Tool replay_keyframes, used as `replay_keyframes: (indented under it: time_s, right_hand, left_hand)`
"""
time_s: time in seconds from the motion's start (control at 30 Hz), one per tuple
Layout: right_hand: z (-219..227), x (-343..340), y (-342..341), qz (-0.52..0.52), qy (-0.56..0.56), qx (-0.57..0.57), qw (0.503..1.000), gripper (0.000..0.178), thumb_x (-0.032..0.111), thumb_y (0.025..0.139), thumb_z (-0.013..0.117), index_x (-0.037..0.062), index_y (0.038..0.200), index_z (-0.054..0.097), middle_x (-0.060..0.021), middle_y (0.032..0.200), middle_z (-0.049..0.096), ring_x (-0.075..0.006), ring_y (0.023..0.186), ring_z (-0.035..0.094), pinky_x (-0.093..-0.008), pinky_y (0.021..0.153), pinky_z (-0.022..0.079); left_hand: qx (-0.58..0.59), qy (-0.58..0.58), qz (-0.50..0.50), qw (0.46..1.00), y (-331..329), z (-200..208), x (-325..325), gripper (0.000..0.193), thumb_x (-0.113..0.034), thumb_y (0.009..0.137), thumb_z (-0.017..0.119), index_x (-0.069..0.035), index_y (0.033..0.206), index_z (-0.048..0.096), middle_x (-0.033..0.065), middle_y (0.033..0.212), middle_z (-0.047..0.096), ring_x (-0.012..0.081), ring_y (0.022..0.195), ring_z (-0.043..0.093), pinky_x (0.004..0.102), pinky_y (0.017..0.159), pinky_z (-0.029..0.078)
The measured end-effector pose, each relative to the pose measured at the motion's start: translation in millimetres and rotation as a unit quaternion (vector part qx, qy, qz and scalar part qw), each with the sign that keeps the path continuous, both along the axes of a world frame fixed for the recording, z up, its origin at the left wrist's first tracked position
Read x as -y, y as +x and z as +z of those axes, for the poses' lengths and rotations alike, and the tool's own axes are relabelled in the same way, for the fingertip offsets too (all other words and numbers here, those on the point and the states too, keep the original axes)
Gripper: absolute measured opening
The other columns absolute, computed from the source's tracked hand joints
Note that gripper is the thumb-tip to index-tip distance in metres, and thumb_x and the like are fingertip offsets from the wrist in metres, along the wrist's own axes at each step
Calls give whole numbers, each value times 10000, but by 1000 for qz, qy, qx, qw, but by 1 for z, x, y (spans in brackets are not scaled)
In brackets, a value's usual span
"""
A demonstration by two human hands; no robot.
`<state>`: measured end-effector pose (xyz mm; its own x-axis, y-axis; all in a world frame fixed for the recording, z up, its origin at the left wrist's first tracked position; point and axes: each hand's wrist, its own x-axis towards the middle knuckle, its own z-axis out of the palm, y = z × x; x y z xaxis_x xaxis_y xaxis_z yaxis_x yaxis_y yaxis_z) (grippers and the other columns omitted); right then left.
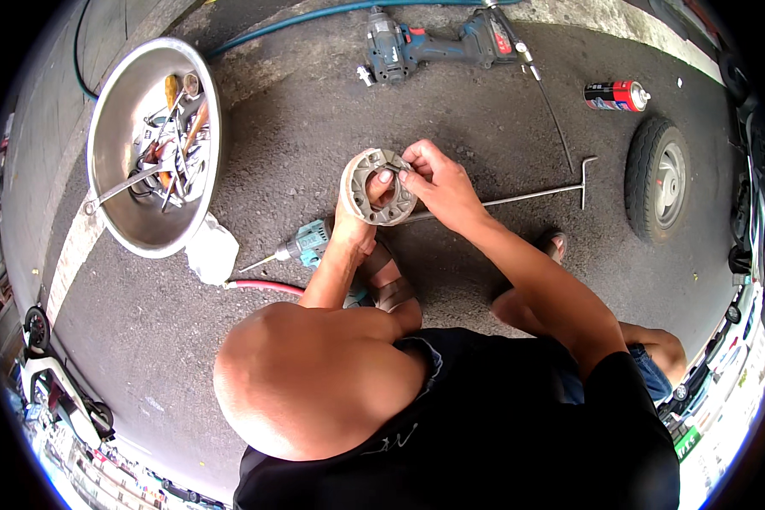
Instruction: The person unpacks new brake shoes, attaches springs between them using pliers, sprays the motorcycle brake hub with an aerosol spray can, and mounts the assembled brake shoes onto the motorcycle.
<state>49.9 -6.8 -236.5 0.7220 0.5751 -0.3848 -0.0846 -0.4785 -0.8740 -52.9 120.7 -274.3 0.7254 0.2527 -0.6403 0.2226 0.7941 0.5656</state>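
Held up in front of me is a ring-shaped pair of brake shoes (359, 189), grey metal with a pale outer lining and cut-outs around it. My left hand (354, 223) is closed around its left and lower side, with the thumb reaching through the central opening. From the right, my right hand (442, 185) pinches the ring's upper right part. A small dark piece shows at those fingertips, too small to name surely. Below the ring, on the ground, lies a teal power drill (311, 244) with a long bit, partly hidden by my left forearm.
A metal basin (102, 157) of hand tools stands at left, a white plastic bag (212, 253) beside it. Beyond lie a cordless impact wrench (433, 51) and a blue hose (289, 24). To the right are a T-handle wrench (535, 195), spray can (616, 96) and small wheel (657, 180).
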Motion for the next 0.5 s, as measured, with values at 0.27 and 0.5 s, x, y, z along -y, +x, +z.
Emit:
replay_keyframes:
  time_s: [0.27, 0.5]
  right_hand:
    - [6, -4, -2, 65, -43, 204, 976, 240, 96, 799, 694, 74, 1019, 602, -75, 972, 567, -286, 876, 617, -399, 782, 517]
    - [12, -3, 0, 95, -67, 297, 948, 190, 90, 753, 706, 83, 914, 605, -67, 957, 551, -290, 952, 573, -424, 780, 507]
  left_hand:
    - [17, -40, 19, 999, -3, -13, 3, 479, -189, 853, 758, -83, 1271, 548, 28, 1112, 619, 164, 1021, 592, 325, 899, 496]
    - [17, 41, -12, 999, 0, -9, 8, 505, -269, 828, 789, -63, 1244, 589, 18, 1047, 633, 132, 920, 595, 280, 774, 502]
